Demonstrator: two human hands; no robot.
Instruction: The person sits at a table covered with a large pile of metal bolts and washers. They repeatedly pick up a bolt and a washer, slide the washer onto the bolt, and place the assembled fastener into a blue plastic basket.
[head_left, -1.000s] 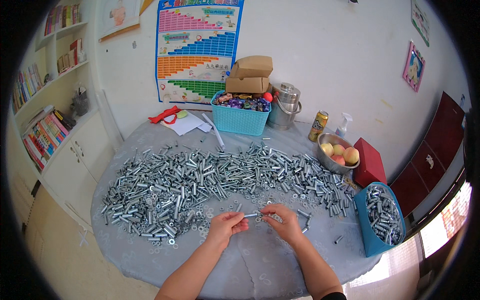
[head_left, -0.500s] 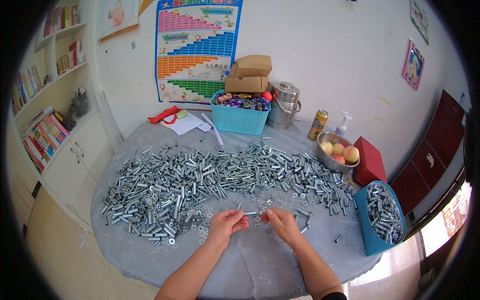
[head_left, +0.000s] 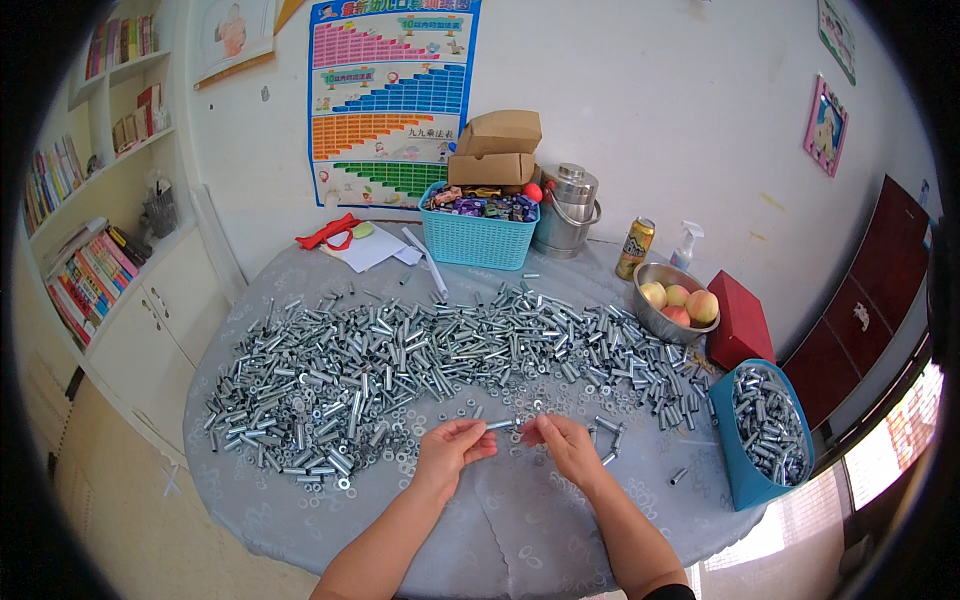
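Between the finger and thumb of my left hand is a slim silver bolt, held roughly level and pointing right. My right hand meets its right end with fingers pinched; any small part in that pinch is hidden. Beyond my hands spreads a broad heap of metal sleeves and bolts, with loose washers scattered along its near edge. Just right of my right hand lie several assembled bolts. A single bolt rests apart, farther right.
A blue bin full of metal bolts stands at the table's right edge. Behind it are a red box, a steel bowl of peaches and a can. A turquoise basket, steel pot and papers line the back.
My right fingers have shifted very slightly at the bolt's right end. The left hand keeps its hold, and the heap looks the same.
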